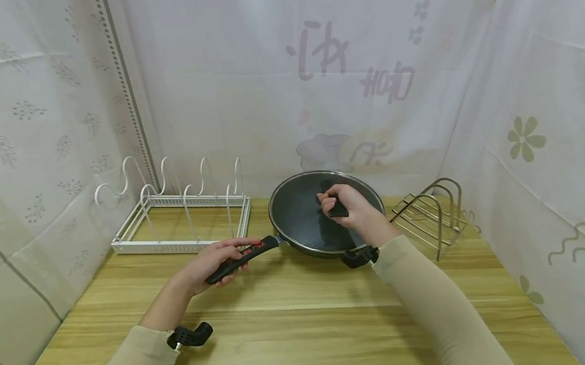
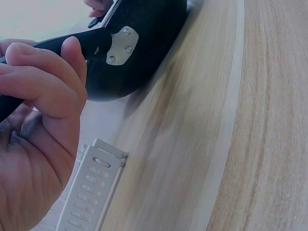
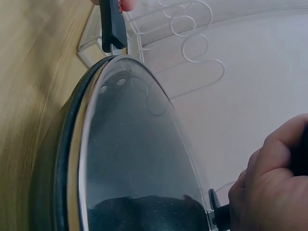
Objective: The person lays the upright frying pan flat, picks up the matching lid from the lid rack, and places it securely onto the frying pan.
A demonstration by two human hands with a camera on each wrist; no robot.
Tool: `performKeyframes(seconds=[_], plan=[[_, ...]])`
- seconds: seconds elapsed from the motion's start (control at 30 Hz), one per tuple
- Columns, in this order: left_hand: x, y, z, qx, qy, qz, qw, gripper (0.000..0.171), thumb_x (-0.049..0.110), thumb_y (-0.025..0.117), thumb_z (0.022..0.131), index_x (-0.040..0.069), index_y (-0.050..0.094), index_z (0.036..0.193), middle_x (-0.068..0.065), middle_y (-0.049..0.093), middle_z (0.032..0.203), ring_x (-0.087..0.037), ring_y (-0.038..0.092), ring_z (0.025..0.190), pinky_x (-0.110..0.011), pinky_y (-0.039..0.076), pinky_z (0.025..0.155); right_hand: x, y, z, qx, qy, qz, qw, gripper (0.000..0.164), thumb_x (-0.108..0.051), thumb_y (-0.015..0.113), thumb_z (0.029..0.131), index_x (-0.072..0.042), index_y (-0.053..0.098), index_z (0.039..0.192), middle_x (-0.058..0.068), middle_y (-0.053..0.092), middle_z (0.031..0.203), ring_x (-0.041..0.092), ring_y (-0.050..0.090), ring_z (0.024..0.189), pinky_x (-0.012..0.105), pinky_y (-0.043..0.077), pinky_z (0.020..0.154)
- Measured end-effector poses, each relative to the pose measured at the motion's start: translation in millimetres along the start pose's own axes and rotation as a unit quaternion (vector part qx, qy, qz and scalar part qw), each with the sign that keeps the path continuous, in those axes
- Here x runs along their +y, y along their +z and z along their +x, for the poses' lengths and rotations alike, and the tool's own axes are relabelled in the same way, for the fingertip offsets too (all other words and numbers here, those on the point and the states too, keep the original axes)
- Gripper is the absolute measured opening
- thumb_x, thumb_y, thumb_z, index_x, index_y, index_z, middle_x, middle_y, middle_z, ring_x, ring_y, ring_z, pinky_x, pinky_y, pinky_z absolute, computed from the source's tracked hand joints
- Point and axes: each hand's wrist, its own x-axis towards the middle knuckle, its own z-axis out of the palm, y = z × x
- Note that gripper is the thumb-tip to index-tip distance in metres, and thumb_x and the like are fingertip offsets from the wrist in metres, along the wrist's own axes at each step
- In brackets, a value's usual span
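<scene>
A dark frying pan (image 2: 144, 53) stands toward the back of the wooden table, its long black handle (image 1: 268, 245) pointing left toward me. My left hand (image 1: 211, 267) grips that handle, fingers curled round it from below in the left wrist view. Over the pan lies a clear glass lid (image 1: 298, 212) with a metal rim. My right hand (image 1: 348, 205) grips the lid's black knob (image 1: 337, 208), fingers wrapped round it. In the right wrist view, a narrow tan band shows between the lid's rim and the pan's edge (image 3: 62, 159).
Left of the pan stands a white wire rack (image 1: 156, 246) with tall looped dividers. A small metal rack (image 1: 440, 220) with arched bars is close on the right. Patterned white curtains (image 1: 239, 92) hang behind and at both sides of the wooden table (image 1: 299, 338).
</scene>
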Motion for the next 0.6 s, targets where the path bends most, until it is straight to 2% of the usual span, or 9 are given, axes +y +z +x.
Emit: performKeyframes(seconds=[0.13, 0.27, 0.37, 0.47, 0.6], plan=[[0.2, -0.1, 0.3, 0.0, 0.001, 0.001, 1.0, 0.057, 0.009, 0.046, 0.107, 0.012, 0.052, 0.164, -0.008, 0.071, 0.097, -0.006, 0.052, 0.049, -0.019, 0.044, 0.045, 1.4, -0.9, 1.4, -0.002, -0.008, 0.001, 1.0, 0.052, -0.007, 0.028, 0.114, -0.004, 0.02, 0.164, 0.003, 0.044, 0.09, 0.007, 0.037, 0.055, 0.019, 0.041, 0.046], [-0.2, -1.1, 0.7, -0.001, 0.003, 0.003, 1.0, 0.057, 0.008, 0.046, 0.107, 0.011, 0.052, 0.164, -0.009, 0.072, 0.097, -0.005, 0.051, 0.049, -0.018, 0.044, 0.045, 2.7, -0.5, 3.0, -0.007, -0.013, 0.008, 1.0, 0.029, -0.007, 0.029, 0.113, -0.002, 0.035, 0.141, 0.004, 0.044, 0.089, 0.007, 0.037, 0.055, 0.018, 0.041, 0.045], [-0.7, -1.1, 0.7, -0.004, 0.006, 0.003, 1.0, 0.057, 0.008, 0.046, 0.107, 0.009, 0.051, 0.164, -0.008, 0.072, 0.096, -0.004, 0.051, 0.049, -0.018, 0.044, 0.045, 3.4, -0.2, 4.4, -0.007, -0.014, 0.006, 1.0, 0.02, -0.006, 0.03, 0.113, -0.001, 0.038, 0.131, 0.004, 0.043, 0.088, 0.007, 0.037, 0.055, 0.018, 0.041, 0.045], [-0.9, -0.4, 0.4, -0.005, 0.007, 0.002, 1.0, 0.057, 0.007, 0.047, 0.107, 0.008, 0.051, 0.163, -0.008, 0.072, 0.095, -0.004, 0.051, 0.049, -0.017, 0.044, 0.045, 3.8, -1.2, 7.2, -0.003, -0.018, -0.004, 1.0, 0.025, -0.006, 0.03, 0.113, -0.001, 0.037, 0.136, 0.003, 0.044, 0.087, 0.007, 0.037, 0.055, 0.018, 0.04, 0.046], [-0.4, 0.3, 0.6, -0.006, 0.006, -0.001, 1.0, 0.057, 0.007, 0.047, 0.107, 0.008, 0.051, 0.163, -0.008, 0.072, 0.095, -0.004, 0.051, 0.05, -0.017, 0.044, 0.045, 4.7, -0.9, 7.7, 0.006, -0.024, -0.01, 1.0, 0.041, -0.006, 0.029, 0.113, -0.002, 0.028, 0.154, 0.003, 0.044, 0.088, 0.006, 0.036, 0.055, 0.017, 0.039, 0.046]])
